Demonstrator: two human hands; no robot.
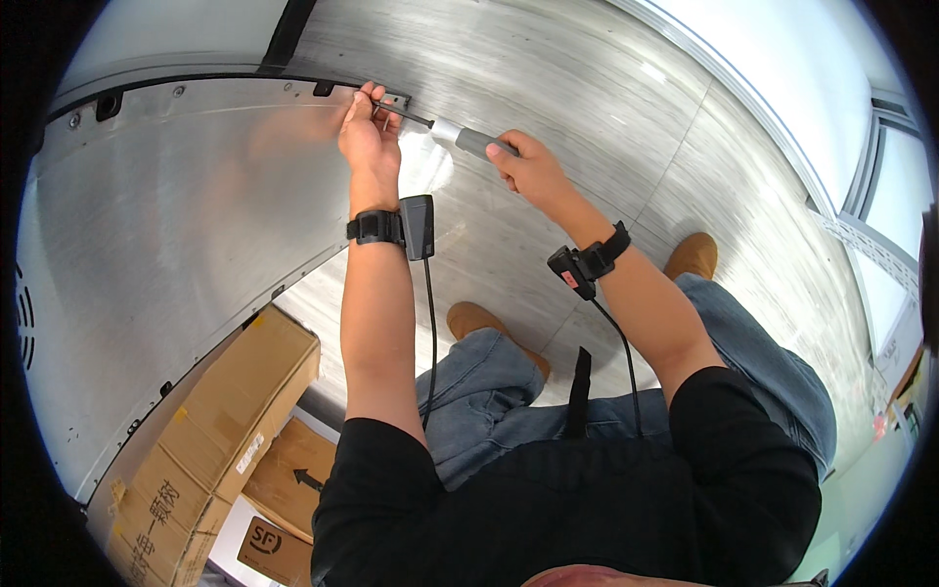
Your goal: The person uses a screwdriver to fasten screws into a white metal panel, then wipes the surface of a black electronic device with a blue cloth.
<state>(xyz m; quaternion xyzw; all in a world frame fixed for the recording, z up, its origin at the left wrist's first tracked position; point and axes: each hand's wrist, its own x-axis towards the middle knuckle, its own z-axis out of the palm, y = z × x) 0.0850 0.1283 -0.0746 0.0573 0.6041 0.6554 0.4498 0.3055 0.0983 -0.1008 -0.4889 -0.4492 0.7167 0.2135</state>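
My right hand (528, 168) is wrapped around the grey handle of a screwdriver (474, 140), which has a pale collar and a long dark shaft. The shaft points left and slightly away from me, toward the far right corner of a large metal panel (196, 205). At that corner my left hand (370, 127) has its fingers curled together around the shaft's tip end. Whatever is pinched there, perhaps a small screw or just the shaft, is hidden by the fingers. Dark fittings and small screws line the panel's far edge.
A long cardboard box (215, 430) and a smaller brown carton (293, 470) stand at the lower left beside the panel. Black cables (430, 333) trail from wrist-worn devices. A white cabinet-like structure (782, 88) borders the grey wood-look floor (587, 59) on the right.
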